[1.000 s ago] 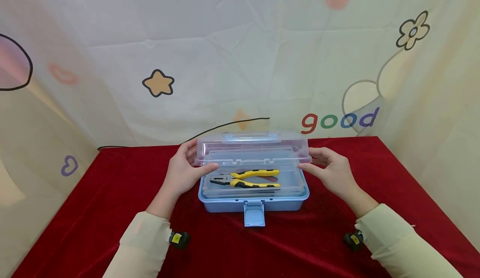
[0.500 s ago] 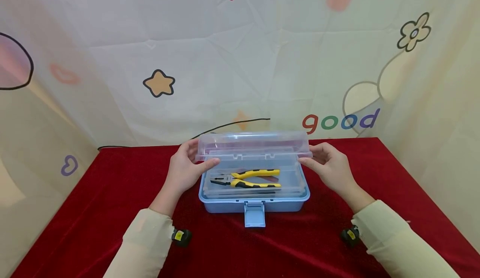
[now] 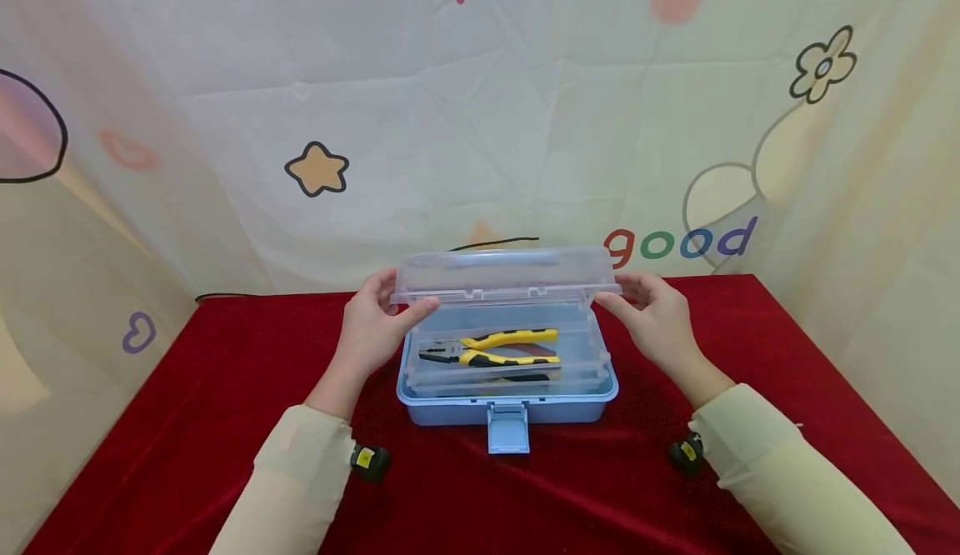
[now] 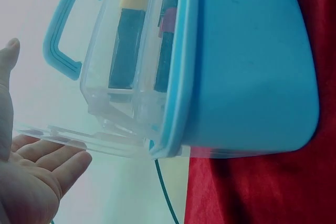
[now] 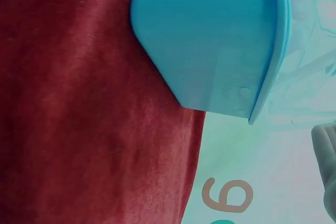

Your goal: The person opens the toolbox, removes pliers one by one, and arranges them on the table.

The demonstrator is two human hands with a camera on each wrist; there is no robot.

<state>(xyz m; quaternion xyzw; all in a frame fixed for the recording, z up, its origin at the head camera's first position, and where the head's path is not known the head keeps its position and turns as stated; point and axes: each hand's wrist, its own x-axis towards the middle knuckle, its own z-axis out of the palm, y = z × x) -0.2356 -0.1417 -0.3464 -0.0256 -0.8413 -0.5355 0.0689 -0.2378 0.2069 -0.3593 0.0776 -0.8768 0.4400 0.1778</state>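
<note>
Toolbox (image 3: 450, 414) near the back edge of the counter (image 3: 225, 422) — pliers (image 3: 483, 360) inside; raised lid (image 3: 510, 272), left hand (image 3: 369, 326) and right hand (image 3: 662, 322) grasping its ends.

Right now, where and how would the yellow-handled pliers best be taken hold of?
Probably by the yellow handles, near the pivot, coming from above at the front: the pliers lie flat, jaws leftward, handles converging there, and the raised lid leans over the back.
</note>
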